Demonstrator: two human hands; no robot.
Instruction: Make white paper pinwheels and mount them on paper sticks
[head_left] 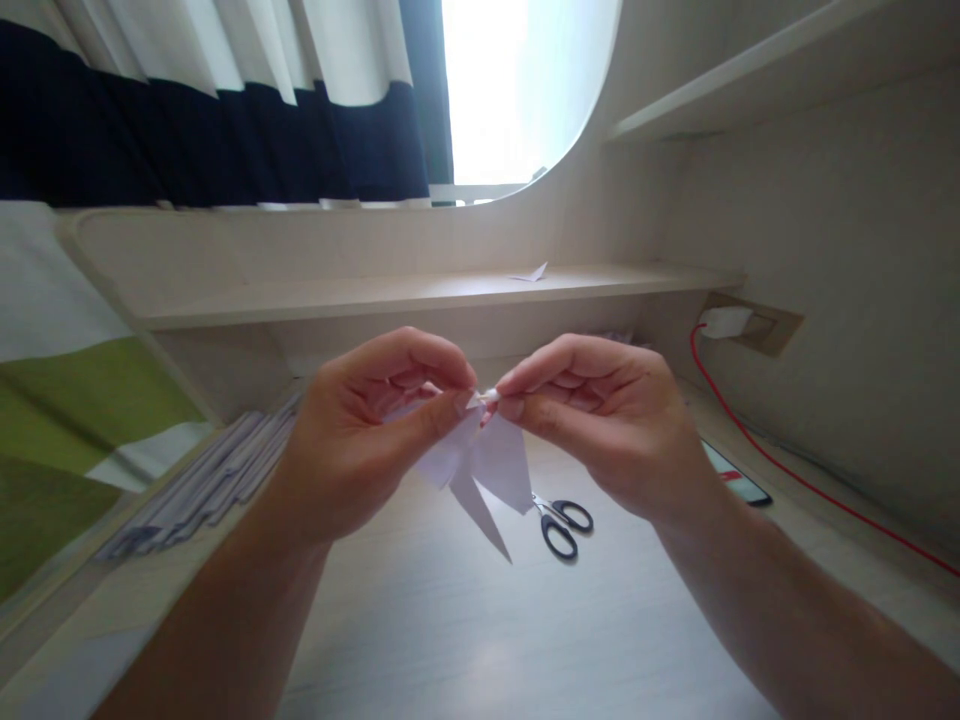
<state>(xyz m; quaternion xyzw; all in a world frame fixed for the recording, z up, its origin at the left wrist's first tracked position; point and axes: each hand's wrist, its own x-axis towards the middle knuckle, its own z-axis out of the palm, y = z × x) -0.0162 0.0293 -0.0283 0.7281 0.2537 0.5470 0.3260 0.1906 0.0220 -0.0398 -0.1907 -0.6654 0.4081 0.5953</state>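
Note:
A folded piece of white paper (504,462) is held up above the desk, its pointed flaps hanging down between my hands. My left hand (382,420) pinches its upper part between thumb and forefinger, with the other fingers curled behind. From the other side my right hand (600,415) pinches a small twisted or rolled bit at the top of the same paper, fingertips close to those of the left. Below and slightly right, scissors (559,530) with black handles lie on the desk, their blades partly hidden behind the paper.
Folded paper strips (214,475) lie stacked at the left. A phone (739,475) rests on the right, near a red cable (795,455) running from a white charger (726,322) in the wall socket. A small folded paper (532,273) sits on the shelf (375,297) behind my hands.

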